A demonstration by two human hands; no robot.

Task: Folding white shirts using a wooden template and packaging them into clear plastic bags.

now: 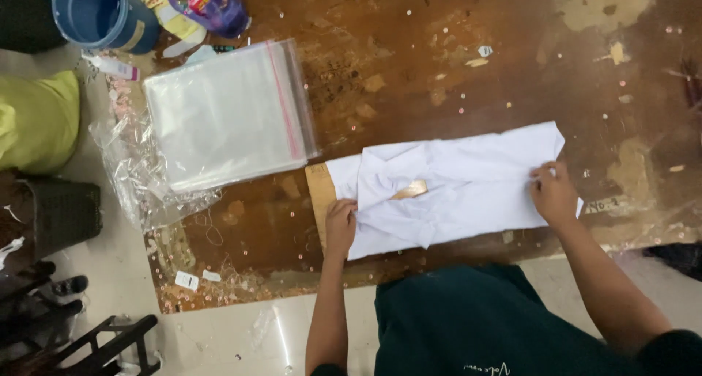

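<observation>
Both hands grip a folded white shirt (pixel 453 190) lying lengthwise left to right on the worn brown worktop (pixel 453 62), left hand (pixel 340 226) pinching the collar end, right hand (pixel 553 193) pinching the far hem.

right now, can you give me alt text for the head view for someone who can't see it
A person's left hand and right hand press on the two ends of a folded white shirt that lies over a cardboard sheet on a worn brown table. A stack of clear plastic bags lies to the left, with a blue bucket beyond it.
</observation>
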